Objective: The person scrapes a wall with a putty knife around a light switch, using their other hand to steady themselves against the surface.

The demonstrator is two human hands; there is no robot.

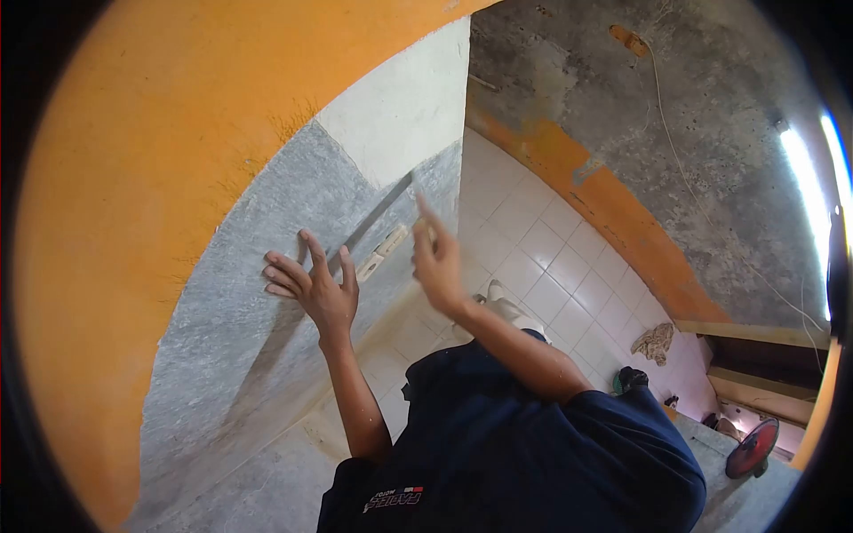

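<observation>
Hands at a wall, seen from a head camera tilted steeply, so the room appears turned on its side. The left hand [313, 289] lies flat against a patch of grey plaster [267, 355] on the wall, fingers spread wide and palm pressed to the surface. Just beside its fingertips runs a long, thin metal straightedge [378, 216], laid slantwise on the plaster, with one end near the left hand and the other near the edge of a white-painted patch [404, 107]. The right hand [437, 262] is raised close to that far stretch of the straightedge, fingers bunched and one finger pointing up; whether it pinches the straightedge or a small tool cannot be told. A pale wall socket [382, 253] sits on the plaster between the two hands.

Orange paint [133, 195] borders the grey plaster along a ragged edge on one side. On the other side the plaster meets a floor of white tiles [551, 240], which is mostly open. An orange band [613, 209] runs along the base of a rough bare wall [640, 98] beyond the tiles. A crumpled rag [656, 342] lies on the tiles, well apart from the hands, and a red fan [753, 449] stands near the far corner.

Both forearms reach forward from a dark blue shirt [524, 444], elbows bent.
</observation>
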